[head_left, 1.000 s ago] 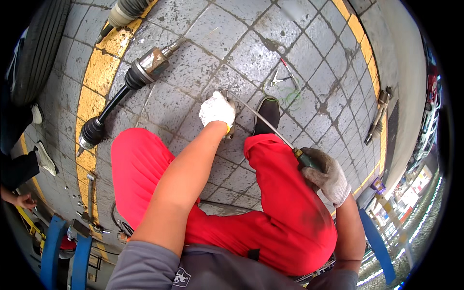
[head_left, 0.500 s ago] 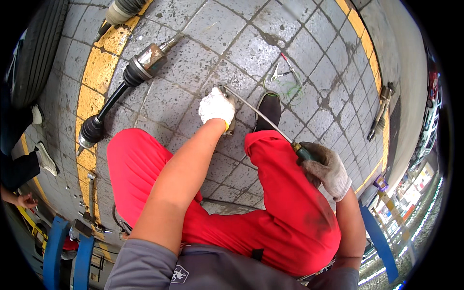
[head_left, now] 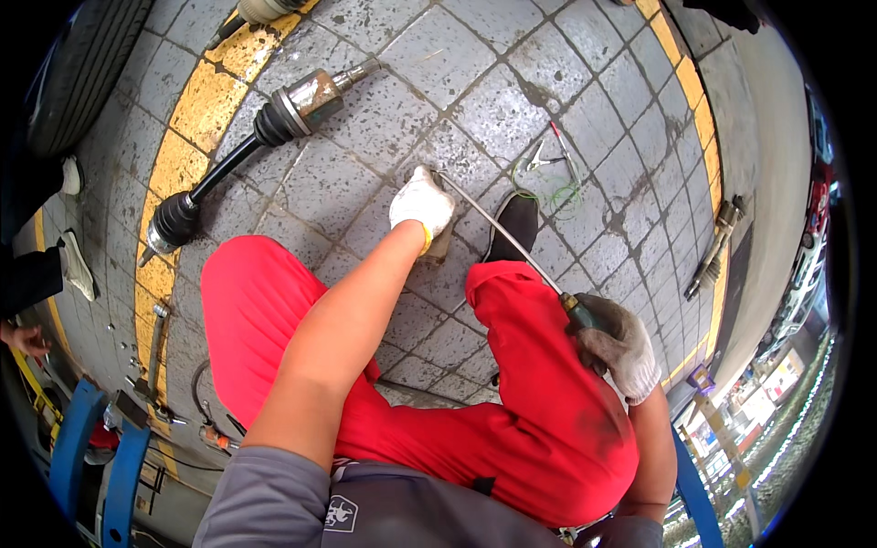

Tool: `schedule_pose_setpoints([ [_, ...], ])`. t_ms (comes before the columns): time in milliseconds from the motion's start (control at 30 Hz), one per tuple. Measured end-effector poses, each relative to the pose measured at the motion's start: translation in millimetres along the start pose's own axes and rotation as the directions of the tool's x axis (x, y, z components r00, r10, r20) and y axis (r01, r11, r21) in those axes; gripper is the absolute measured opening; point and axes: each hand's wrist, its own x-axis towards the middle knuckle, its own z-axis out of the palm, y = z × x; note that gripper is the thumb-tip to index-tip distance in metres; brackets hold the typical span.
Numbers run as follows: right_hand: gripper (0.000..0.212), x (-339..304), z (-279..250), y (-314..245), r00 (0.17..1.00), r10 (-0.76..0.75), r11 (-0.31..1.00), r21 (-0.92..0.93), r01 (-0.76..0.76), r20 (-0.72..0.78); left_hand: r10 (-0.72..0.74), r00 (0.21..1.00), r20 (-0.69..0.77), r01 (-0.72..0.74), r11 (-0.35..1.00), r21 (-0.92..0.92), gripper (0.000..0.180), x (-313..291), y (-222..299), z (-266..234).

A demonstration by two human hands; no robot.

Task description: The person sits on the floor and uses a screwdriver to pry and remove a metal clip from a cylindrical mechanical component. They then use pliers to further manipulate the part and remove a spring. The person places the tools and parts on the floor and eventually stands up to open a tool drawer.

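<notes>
My right hand (head_left: 618, 345), in a dirty grey glove, is wrapped round the dark green handle of a long screwdriver (head_left: 518, 245). Its thin metal shaft slants up and left across the dark shoe, and the tip end lies by my left hand. In a white glove, my left hand (head_left: 423, 202) is closed low over the floor, bent round a greyish part (head_left: 438, 248). Most of that part is hidden under the glove, so its kind cannot be told. Both of my knees, in red trousers, flank the work.
A drive shaft (head_left: 228, 164) with black boots lies at the left, across the yellow line. Beyond my shoe is a test lead (head_left: 548, 163) with green wire. Another shaft (head_left: 717, 245) lies far right. Wrench-like tools (head_left: 157, 347), blue stands (head_left: 123, 479), a tyre (head_left: 87, 73) and a person's shoes (head_left: 77, 265) are left.
The view has shifted slightly, so the floor objects sit a little differently. Both hands keep their holds, and the screwdriver shaft still reaches toward my left hand.
</notes>
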Motion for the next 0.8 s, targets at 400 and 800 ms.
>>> schedule_pose_setpoints([
  [400,0.053,-9,-5,10,0.999,-0.02,0.995,-0.099,0.016,-0.037,0.156,0.987,0.034,-0.142,0.956,-0.258,0.085,-7,-10,-7],
  [800,0.053,-20,-2,5,0.997,-0.015,0.989,-0.148,0.003,-0.075,0.195,0.975,-0.106,-0.214,0.952,-0.217,0.06,7,-22,22],
])
